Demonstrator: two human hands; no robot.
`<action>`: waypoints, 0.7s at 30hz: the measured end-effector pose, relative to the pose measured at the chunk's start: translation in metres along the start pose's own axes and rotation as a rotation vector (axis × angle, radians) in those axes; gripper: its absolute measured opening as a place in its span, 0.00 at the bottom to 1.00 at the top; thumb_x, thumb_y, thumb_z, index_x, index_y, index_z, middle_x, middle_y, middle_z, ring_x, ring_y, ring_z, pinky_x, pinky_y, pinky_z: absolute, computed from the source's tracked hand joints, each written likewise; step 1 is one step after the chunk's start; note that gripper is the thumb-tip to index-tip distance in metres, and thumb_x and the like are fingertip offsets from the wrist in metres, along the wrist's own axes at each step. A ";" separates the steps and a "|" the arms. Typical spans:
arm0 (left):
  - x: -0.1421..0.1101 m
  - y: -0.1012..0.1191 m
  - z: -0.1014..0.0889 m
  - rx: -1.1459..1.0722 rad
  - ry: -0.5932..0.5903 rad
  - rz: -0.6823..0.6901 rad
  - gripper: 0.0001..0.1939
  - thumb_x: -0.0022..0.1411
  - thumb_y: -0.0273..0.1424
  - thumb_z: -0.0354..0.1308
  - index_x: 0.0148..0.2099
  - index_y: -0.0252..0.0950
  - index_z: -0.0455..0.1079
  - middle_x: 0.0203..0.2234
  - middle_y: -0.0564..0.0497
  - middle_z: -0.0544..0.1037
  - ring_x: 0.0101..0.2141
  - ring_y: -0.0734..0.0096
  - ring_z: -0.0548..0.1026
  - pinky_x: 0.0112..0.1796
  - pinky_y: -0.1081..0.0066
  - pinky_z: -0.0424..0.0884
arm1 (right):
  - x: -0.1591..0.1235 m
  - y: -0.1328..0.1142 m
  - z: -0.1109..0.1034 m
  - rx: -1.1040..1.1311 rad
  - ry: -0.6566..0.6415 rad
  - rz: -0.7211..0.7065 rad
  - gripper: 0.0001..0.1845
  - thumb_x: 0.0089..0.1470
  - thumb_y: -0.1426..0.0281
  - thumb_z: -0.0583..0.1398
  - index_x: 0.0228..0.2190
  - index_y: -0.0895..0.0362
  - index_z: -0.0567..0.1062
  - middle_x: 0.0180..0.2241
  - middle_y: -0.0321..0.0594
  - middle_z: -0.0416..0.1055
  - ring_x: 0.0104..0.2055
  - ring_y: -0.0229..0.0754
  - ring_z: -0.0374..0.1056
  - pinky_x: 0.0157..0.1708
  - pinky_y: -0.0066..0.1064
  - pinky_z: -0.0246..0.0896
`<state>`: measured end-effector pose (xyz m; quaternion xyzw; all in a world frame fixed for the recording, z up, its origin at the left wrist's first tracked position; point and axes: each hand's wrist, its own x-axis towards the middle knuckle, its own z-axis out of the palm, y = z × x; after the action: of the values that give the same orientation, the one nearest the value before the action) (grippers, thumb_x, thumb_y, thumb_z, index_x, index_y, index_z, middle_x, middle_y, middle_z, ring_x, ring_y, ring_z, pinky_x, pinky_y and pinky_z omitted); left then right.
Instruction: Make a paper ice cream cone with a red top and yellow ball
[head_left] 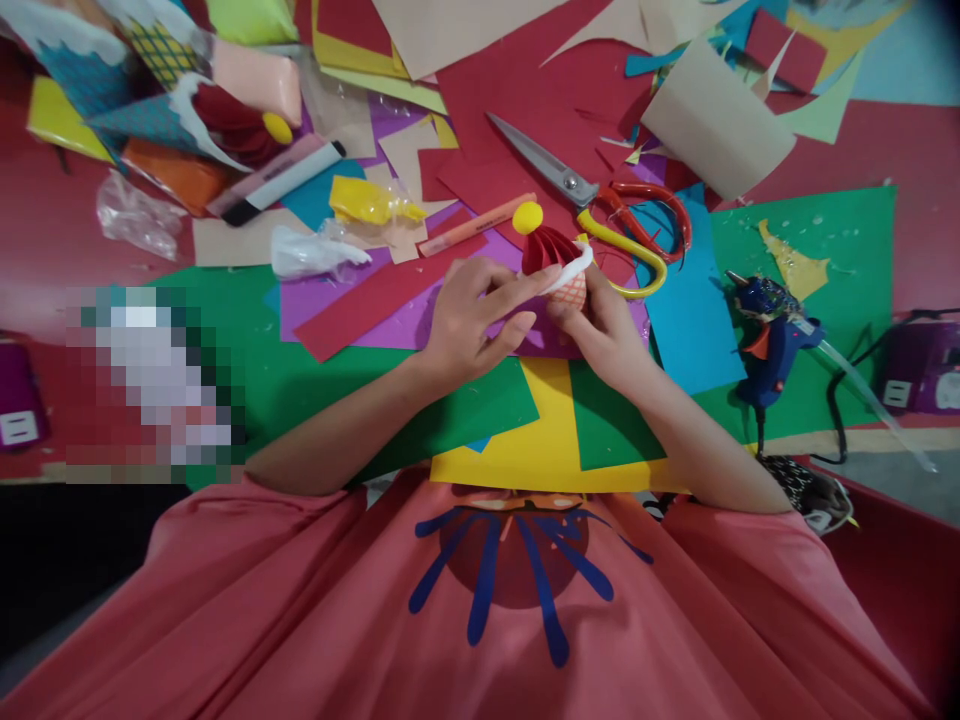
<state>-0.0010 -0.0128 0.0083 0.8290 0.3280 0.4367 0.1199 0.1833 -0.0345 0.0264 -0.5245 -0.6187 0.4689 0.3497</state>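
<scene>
My two hands meet over a small paper cupcake: a red folded-paper top with a yellow ball, a white rim and a pink checked base. My right hand is closed round the base from the right and holds it up. My left hand lies against its left side, the forefinger stretched along the white rim, the other fingers curled loosely beneath.
Coloured paper sheets and scraps cover the table. Scissors with red and yellow handles lie just behind the hands. A blue glue gun stands on green paper at right, its cord trailing. A marker, plastic wrappers and a paper roll lie farther back.
</scene>
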 end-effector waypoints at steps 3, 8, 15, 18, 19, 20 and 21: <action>-0.001 0.001 -0.002 -0.013 0.009 -0.030 0.23 0.74 0.43 0.41 0.66 0.51 0.62 0.31 0.52 0.74 0.32 0.70 0.72 0.36 0.67 0.65 | -0.001 -0.001 -0.002 0.001 -0.025 -0.039 0.12 0.63 0.62 0.53 0.45 0.53 0.67 0.41 0.42 0.71 0.43 0.46 0.70 0.46 0.45 0.71; -0.003 -0.003 -0.002 -0.110 -0.045 -0.114 0.23 0.73 0.45 0.41 0.65 0.53 0.64 0.33 0.51 0.73 0.35 0.68 0.72 0.39 0.66 0.67 | -0.002 0.005 -0.001 -0.113 0.003 -0.111 0.19 0.63 0.59 0.55 0.52 0.55 0.63 0.52 0.48 0.70 0.54 0.49 0.69 0.55 0.47 0.68; -0.010 -0.014 -0.001 -0.185 -0.103 -0.207 0.27 0.70 0.53 0.40 0.65 0.54 0.63 0.33 0.52 0.71 0.37 0.66 0.72 0.46 0.63 0.65 | -0.001 0.006 -0.001 -0.138 0.046 -0.134 0.18 0.62 0.59 0.57 0.50 0.53 0.63 0.49 0.46 0.72 0.50 0.48 0.72 0.51 0.45 0.72; -0.009 -0.010 0.000 -0.138 -0.078 -0.148 0.26 0.71 0.51 0.40 0.65 0.52 0.63 0.32 0.52 0.71 0.36 0.67 0.72 0.44 0.64 0.65 | 0.000 0.007 -0.002 -0.157 0.078 -0.163 0.17 0.61 0.60 0.58 0.49 0.53 0.64 0.48 0.45 0.72 0.47 0.48 0.73 0.48 0.45 0.73; -0.007 -0.009 0.000 -0.095 -0.069 -0.111 0.26 0.71 0.50 0.40 0.64 0.51 0.63 0.32 0.52 0.71 0.36 0.68 0.72 0.42 0.65 0.65 | 0.000 0.007 -0.002 -0.173 0.082 -0.170 0.18 0.61 0.60 0.58 0.49 0.53 0.64 0.48 0.45 0.72 0.48 0.48 0.73 0.48 0.46 0.73; -0.006 -0.007 0.000 -0.049 -0.060 -0.074 0.25 0.72 0.48 0.40 0.64 0.50 0.64 0.32 0.52 0.71 0.35 0.68 0.72 0.41 0.65 0.64 | 0.000 0.008 -0.002 -0.193 0.082 -0.173 0.18 0.61 0.60 0.58 0.50 0.52 0.63 0.49 0.46 0.72 0.48 0.49 0.73 0.48 0.46 0.73; -0.004 -0.006 0.000 -0.013 -0.052 -0.045 0.24 0.73 0.47 0.41 0.64 0.50 0.64 0.32 0.52 0.71 0.35 0.68 0.71 0.40 0.66 0.64 | -0.001 0.008 -0.002 -0.215 0.080 -0.174 0.18 0.61 0.60 0.58 0.50 0.52 0.63 0.49 0.46 0.72 0.49 0.49 0.72 0.50 0.48 0.72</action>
<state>-0.0058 -0.0108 0.0026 0.8316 0.3407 0.4144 0.1436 0.1882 -0.0345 0.0193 -0.5215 -0.6940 0.3464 0.3554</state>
